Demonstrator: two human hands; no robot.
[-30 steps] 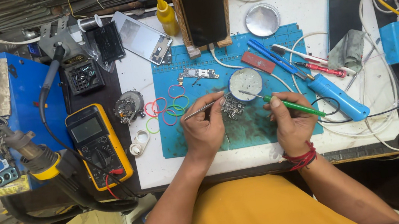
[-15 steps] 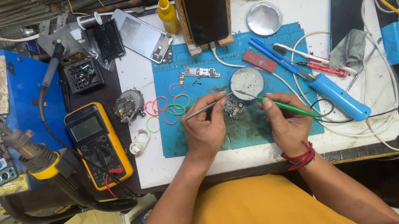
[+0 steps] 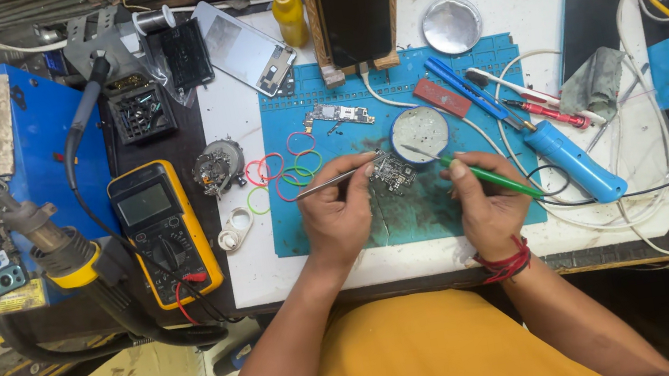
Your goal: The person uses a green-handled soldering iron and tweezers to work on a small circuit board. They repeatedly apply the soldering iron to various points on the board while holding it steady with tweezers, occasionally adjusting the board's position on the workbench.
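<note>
On the blue work mat point(image 3: 411, 220), my left hand point(image 3: 340, 214) grips metal tweezers point(image 3: 333, 181) whose tips press on a small dark circuit board point(image 3: 393, 174). My right hand point(image 3: 488, 207) holds a green-handled tool point(image 3: 490, 179); its metal tip points up-left, over the edge of a round white tin point(image 3: 422, 133) just above the board. Both hands rest on the mat, one on each side of the board.
A blue soldering iron point(image 3: 567, 156), red-handled tools and a second small board point(image 3: 339, 115) lie on the mat. Coloured rubber bands point(image 3: 282, 169) sit at its left edge. A yellow multimeter point(image 3: 163, 233) and hot-air nozzle point(image 3: 46, 233) are left; a phone point(image 3: 589, 18) is right.
My right hand has drawn left toward the board, and the green tool's tip has moved up onto the edge of the round tin. My left hand and tweezers stay on the board.
</note>
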